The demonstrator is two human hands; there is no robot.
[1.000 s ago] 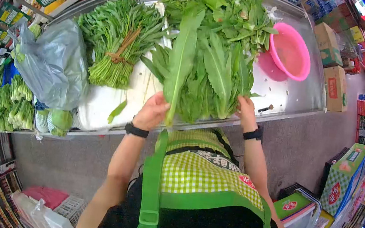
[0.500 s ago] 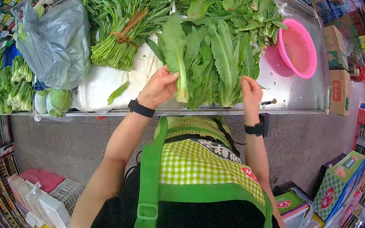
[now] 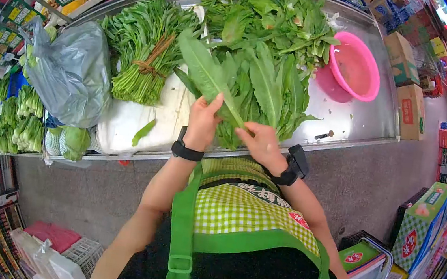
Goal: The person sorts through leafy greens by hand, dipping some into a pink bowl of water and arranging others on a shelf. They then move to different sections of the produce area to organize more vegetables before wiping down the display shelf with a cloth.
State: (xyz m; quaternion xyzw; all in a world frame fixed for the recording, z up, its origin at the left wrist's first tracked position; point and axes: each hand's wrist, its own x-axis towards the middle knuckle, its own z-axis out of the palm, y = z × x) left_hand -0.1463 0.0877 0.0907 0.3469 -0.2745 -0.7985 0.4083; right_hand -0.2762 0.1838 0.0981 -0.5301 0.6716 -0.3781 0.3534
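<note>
A long green leaf slants over the leafy greens, its tip toward the upper left. My left hand grips it along its lower half. At its stem end, the fingers of my right hand pinch the leaf. Beneath and beside it, a pile of broad leafy greens lies on the metal counter. More loose greens are heaped behind. Left of my left hand, a small loose leaf rests on the white sheet.
A tied bundle of greens and a filled plastic bag stand on the left. Netted round vegetables sit at the front edge. A pink basin is at the right, with cardboard boxes beyond the counter.
The leaf has turned from upright to slanted. My right hand has moved left from the pile's right side and taken hold of the stem end. My left hand still holds the leaf.
</note>
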